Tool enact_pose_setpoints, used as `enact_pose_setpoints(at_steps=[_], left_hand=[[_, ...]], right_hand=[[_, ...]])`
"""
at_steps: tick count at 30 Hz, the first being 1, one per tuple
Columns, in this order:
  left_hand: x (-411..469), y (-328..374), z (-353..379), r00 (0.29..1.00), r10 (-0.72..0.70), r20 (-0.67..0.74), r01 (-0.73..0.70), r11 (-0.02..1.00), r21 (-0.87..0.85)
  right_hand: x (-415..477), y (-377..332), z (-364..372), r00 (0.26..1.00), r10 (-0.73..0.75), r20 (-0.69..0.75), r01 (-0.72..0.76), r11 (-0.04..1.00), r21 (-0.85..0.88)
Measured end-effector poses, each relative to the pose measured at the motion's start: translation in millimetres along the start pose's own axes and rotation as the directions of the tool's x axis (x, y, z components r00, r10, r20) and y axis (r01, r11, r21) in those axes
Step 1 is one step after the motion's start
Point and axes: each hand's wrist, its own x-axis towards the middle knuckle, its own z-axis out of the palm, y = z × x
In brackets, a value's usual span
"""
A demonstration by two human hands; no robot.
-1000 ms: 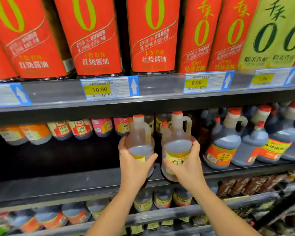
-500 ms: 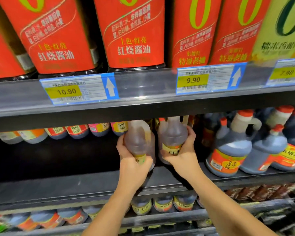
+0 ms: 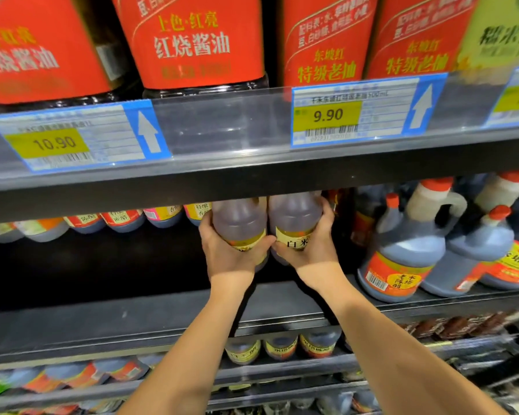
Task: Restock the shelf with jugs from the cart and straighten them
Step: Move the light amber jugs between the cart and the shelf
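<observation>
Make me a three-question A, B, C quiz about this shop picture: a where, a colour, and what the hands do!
1. Where are the two pale jugs? A floor B under the price-tag shelf C cart
2. What colour are the dark jugs' caps? A green B blue C red
3. What do the left hand and right hand do? A each grips one pale jug B hang empty C point

1 B: their tops hide behind that shelf's edge. 2 C: the caps at right are red. 3 A: fingers wrap one jug each.
</observation>
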Motion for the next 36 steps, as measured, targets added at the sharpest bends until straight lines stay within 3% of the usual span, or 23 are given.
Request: enact_pose_setpoints(at_steps=[10, 19, 22, 25, 29, 36], left_hand=[[1, 4, 9, 0.998, -0.006, -0.070, 0.016, 0.989, 0.150], [5, 5, -17, 0.983, -0.001, 0.185, -0.026, 0.990, 0.140], [-10, 4, -32, 0.985, 0.013, 0.169, -0.029, 0.995, 0.094], [-34, 1, -48, 0.978, 0.080, 0.192, -0.107, 0.985, 0.136], [-62, 5, -50, 0.937, 0.114, 0.331, -0.155, 0.983, 0.101], [-117, 29, -6, 0.777, 0.204, 0.595, -0.211, 0.976, -0.058]], right_hand=[[2, 0, -1, 0.999, -0.027, -0.033, 0.026, 0.998, -0.052], [-8, -21, 2, 0.996, 0.029, -0.085, -0.040, 0.990, -0.134], [-21, -29, 1, 0.993, -0.010, -0.115, -0.002, 0.995, -0.101], [-45, -43, -8, 0.986, -0.107, -0.130, 0.077, 0.973, -0.216], [-79, -64, -31, 0.971, -0.181, -0.157, 0.112, 0.923, -0.368], [-145, -68, -105, 0.926, -0.240, -0.292, 0.117, 0.917, -0.382]])
